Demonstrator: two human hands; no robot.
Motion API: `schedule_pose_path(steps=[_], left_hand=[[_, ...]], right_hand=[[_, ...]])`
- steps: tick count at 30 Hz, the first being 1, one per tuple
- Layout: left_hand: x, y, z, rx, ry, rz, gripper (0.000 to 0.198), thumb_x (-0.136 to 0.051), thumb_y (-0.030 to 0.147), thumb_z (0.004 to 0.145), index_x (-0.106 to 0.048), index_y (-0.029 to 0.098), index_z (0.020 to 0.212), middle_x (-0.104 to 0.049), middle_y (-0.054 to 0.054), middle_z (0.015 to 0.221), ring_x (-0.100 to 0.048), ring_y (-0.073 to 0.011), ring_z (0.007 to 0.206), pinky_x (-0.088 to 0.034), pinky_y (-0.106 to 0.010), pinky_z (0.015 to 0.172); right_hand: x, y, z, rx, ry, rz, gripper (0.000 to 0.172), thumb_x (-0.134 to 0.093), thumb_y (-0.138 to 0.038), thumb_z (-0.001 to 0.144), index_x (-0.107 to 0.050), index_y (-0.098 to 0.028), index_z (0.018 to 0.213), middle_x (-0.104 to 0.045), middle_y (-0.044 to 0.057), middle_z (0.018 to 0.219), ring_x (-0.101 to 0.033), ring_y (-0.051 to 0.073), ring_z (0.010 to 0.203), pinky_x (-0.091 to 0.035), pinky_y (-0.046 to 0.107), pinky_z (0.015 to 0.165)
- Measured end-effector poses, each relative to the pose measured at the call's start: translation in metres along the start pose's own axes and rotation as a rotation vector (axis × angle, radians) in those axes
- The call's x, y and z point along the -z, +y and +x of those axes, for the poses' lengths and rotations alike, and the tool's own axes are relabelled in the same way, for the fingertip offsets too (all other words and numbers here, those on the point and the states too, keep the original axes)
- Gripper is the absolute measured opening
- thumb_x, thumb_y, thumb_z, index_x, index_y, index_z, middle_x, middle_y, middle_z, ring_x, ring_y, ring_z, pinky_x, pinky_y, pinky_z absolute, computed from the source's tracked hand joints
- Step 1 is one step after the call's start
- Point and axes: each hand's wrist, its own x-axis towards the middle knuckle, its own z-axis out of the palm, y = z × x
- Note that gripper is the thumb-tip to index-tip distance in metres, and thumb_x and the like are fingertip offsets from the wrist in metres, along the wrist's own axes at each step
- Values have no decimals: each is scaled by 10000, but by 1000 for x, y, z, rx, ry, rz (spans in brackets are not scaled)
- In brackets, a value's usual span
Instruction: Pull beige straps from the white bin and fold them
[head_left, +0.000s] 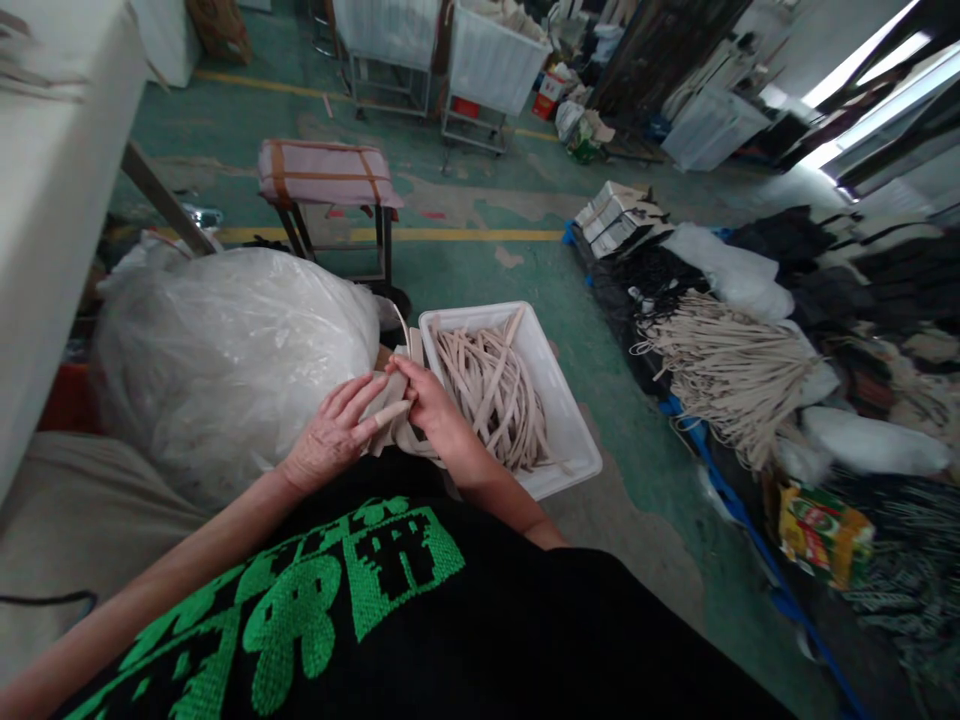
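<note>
Close in front of my body, both hands meet at a piece of beige fabric (386,393), perhaps a strap; its full shape is hidden by the fingers. My left hand (334,432) is closed over its near left side, thumb pointing right. From the other side my right hand (426,395) pinches the fabric, fingertips close to the left hand's. A thin beige strip curves up beyond the fingers. Just right of my right hand stands a white plastic bin (574,462) with a tangled pile of flat beige straps (495,385) inside.
A large clear plastic bag (247,340) bulges at the left, below a white table edge (82,150). Beyond it stands a padded stool (330,175). Bundles of beige cords (739,370) and dark goods lie on a blue pallet at the right. Wheeled white carts (495,60) stand farther back.
</note>
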Motion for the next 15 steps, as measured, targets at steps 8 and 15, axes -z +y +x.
schedule_pose_path(steps=[8, 15], left_hand=[[19, 29, 13, -31, -84, -325, 297, -711, 209, 881, -826, 328, 1128, -760, -98, 1335, -599, -359, 1370, -340, -543, 1245], [90, 69, 14, 15, -131, -703, 387, -452, 436, 1083, -785, 237, 1090, -806, -69, 908, -758, -260, 877, -593, -353, 793]], right_hand=[[-9, 7, -15, -55, -46, 76, 202, -696, -344, 935, -714, -165, 843, -632, -36, 660, -450, 78, 510, -354, 211, 518], [14, 4, 31, -68, 99, 154, 29, -674, -220, 887, -682, -199, 869, -703, -44, 713, -247, 58, 416, -285, 194, 420]])
